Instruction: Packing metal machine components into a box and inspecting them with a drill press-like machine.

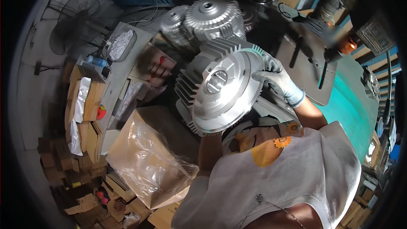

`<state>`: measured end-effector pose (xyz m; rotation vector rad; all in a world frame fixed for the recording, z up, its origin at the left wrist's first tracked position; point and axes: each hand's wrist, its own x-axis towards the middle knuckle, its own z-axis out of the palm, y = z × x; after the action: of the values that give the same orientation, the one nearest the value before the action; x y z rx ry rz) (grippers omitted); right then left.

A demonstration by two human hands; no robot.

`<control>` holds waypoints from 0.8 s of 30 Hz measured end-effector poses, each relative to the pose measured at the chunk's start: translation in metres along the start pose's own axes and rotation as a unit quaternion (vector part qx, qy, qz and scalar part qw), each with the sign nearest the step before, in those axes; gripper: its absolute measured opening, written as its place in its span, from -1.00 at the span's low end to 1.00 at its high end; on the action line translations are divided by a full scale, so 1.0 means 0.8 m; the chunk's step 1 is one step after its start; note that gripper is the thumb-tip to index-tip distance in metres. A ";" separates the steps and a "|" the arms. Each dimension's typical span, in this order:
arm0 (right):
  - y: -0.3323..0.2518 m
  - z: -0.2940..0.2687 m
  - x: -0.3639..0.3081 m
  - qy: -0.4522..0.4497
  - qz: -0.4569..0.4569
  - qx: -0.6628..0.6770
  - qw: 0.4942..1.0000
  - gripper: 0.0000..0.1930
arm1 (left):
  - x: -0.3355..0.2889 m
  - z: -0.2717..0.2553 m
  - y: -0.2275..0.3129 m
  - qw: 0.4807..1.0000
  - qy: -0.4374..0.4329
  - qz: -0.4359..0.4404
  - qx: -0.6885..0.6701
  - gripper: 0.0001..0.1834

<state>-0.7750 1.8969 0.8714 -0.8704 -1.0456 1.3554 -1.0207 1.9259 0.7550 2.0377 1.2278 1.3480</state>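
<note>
Green counter (349, 110) off right. Open cardboard carton (133, 150) lower left, clear plastic film (165, 165) over it. Finned metal housing (231, 101) held up in front of the torso, up and right of the carton, between it and the counter; round face tilted, its oval running lower left to upper right. Left forearm (210, 152) nearer the carton; left hand hidden behind the housing, can't tell its grip. Right hand (275, 78), gloved: grip pinching the upper-right rim, thumb on the face. Housing bare silver, shiny face, straight fins (186, 82) at left, round hub (217, 81) mid-face.
</note>
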 end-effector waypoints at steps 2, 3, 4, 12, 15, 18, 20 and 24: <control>0.003 0.013 0.018 -0.019 0.061 0.012 0.998 -0.47 | 0.002 -0.003 -0.016 1.000 0.005 0.004 -0.015 -0.56; 0.001 0.025 0.029 -0.030 0.090 0.020 0.995 -0.43 | 0.003 -0.031 -0.028 1.000 0.009 0.006 -0.020 -0.57; -0.004 0.049 0.037 -0.038 0.011 0.027 0.999 -0.46 | 0.012 -0.041 -0.040 1.000 0.011 0.010 -0.025 -0.57; 0.018 0.041 0.043 -0.016 0.115 0.083 0.990 -0.53 | 0.176 -0.125 -0.170 0.996 0.020 0.041 -0.080 -0.58; 0.021 0.046 0.051 0.006 0.146 0.033 0.989 -0.52 | 0.265 -0.165 -0.233 0.994 0.021 0.036 -0.102 -0.59; 0.002 0.048 0.064 -0.008 0.129 0.015 0.992 -0.50 | 0.380 -0.128 -0.137 0.957 -0.001 -0.028 -0.288 -0.62; -0.016 0.052 0.077 -0.028 0.137 0.065 0.988 -0.46 | 0.421 -0.105 -0.147 0.982 0.004 -0.092 -0.167 -0.64; -0.034 0.048 0.108 -0.009 0.071 0.138 0.988 -0.42 | 0.489 -0.041 -0.212 0.996 -0.049 -0.073 -0.022 -0.62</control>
<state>-0.8084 1.9777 0.9164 -0.7372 -0.7960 1.5866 -1.0677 2.3391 0.8537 1.9195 1.2662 1.1840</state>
